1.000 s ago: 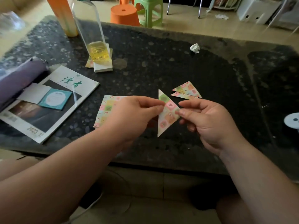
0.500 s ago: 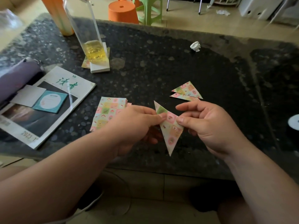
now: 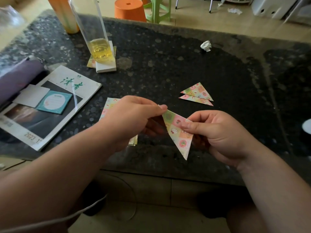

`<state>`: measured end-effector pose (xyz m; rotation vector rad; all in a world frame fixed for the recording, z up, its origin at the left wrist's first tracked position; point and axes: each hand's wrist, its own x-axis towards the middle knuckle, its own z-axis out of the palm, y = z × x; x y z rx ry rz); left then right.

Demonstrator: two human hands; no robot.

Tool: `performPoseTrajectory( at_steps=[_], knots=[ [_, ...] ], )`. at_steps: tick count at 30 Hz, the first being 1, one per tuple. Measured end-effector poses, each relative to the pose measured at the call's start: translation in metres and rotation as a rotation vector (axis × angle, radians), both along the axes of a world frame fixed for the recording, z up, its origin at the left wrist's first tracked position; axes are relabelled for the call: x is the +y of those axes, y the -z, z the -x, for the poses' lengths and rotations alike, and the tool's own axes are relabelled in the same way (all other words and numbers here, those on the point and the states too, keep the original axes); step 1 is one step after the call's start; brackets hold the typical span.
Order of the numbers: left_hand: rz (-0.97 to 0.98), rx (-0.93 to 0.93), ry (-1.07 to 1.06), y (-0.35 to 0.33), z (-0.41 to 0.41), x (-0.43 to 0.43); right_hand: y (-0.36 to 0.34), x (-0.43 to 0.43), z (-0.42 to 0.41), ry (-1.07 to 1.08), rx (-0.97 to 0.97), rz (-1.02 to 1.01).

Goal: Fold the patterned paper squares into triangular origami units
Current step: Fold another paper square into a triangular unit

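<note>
From the head view, the left hand [image 3: 133,118] is pinching the far left corner of a patterned paper triangle [image 3: 177,132] between thumb and forefinger, while the right hand [image 3: 217,133] is gripping the triangle's right edge, thumb lying across its front face. Both hands are holding this piece in the air above the near edge of the dark speckled table [image 3: 168,64], its long point hanging down toward the person. Under the left hand a stack of patterned squares [image 3: 108,106] is lying on the table, mostly hidden. Two folded triangles [image 3: 196,94] are resting together farther right, overlapping each other. On the left a magazine [image 3: 55,101] is sitting with a teal card [image 3: 53,102] on it, beside a purple pouch [image 3: 16,76]. A clear bottle [image 3: 96,36] holding yellow liquid is standing at the far left, and a crumpled paper ball [image 3: 206,46] is lying at the far right.
</note>
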<state>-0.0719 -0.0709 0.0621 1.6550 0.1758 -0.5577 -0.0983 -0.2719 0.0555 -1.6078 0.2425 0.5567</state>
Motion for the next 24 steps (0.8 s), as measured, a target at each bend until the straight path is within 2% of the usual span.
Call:
performPoseTrajectory(
  at_steps=[4,8,12,16,21,24],
  knots=[
    [0.007,-0.050,-0.026,0.001,0.000,0.003,-0.002,-0.002,-0.001,-0.023,0.012,-0.026],
    [0.046,-0.081,-0.132,0.005,0.000,0.002,0.002,-0.001,-0.003,0.062,0.036,-0.082],
    [0.135,-0.012,-0.258,0.008,0.001,-0.002,0.003,0.000,-0.004,0.087,0.056,-0.112],
    [0.295,0.106,-0.349,0.013,0.004,-0.009,0.006,0.002,-0.005,0.146,0.067,-0.049],
    [0.255,0.109,-0.312,0.017,0.006,-0.011,0.009,0.001,-0.008,0.138,0.038,0.030],
    [0.251,0.056,-0.402,0.018,0.005,-0.011,0.012,-0.002,-0.010,0.162,-0.014,0.057]
  ],
)
